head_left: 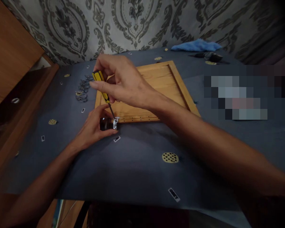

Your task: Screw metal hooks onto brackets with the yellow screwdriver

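My right hand (127,80) grips a yellow-and-black screwdriver (101,85), pointing down and slightly to the right. Its tip meets the silver metal clamp (115,124) around the end of a dark cylindrical piece (106,123). Fingers and thumb of my left hand (92,125) close around that dark piece from the left, above the tablecloth. Just behind it lies a wooden tray (182,88) with a raised rim and a row of small holes along its near edge. Part of the tray is hidden by my right hand and forearm.
Several loose metal clamps (82,91) lie in a row left of the tray. A blue cloth (196,45) and a dark object (212,57) rest at the back right. Wooden furniture (14,47) borders the left side, and a patterned curtain (135,22) hangs behind.
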Available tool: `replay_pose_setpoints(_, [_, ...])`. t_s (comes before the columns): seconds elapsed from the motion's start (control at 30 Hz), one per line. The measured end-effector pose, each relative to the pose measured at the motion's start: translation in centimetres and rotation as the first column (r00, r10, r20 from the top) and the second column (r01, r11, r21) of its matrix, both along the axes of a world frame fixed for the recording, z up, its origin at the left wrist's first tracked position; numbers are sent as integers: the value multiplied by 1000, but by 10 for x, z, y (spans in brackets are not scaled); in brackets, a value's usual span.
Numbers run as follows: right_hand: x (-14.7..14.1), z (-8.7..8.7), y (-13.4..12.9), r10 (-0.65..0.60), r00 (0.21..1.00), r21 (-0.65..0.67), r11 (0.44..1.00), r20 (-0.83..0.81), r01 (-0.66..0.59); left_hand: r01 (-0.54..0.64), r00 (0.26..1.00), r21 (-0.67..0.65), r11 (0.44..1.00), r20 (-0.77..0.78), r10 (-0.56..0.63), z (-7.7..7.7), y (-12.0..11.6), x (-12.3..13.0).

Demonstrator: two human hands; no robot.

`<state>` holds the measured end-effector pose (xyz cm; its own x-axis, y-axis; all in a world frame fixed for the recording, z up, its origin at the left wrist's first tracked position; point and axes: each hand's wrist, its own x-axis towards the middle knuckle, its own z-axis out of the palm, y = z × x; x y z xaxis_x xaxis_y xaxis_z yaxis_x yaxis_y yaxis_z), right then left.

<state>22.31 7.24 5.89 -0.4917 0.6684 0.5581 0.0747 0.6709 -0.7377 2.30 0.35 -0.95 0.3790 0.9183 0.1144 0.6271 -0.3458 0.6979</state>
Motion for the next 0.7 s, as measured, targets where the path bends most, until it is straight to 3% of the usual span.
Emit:
replay_pose_setpoints(0.3, [-2,-2,-2,40,998,-64,997,43,-38,37,999,-4,999,-19,-37,3,2,-1])
replay_pose_setpoints(0.7, [1,-8,4,62,991,76,995,117,-71,11,1000,15,1000,-15,-10,1,1,2])
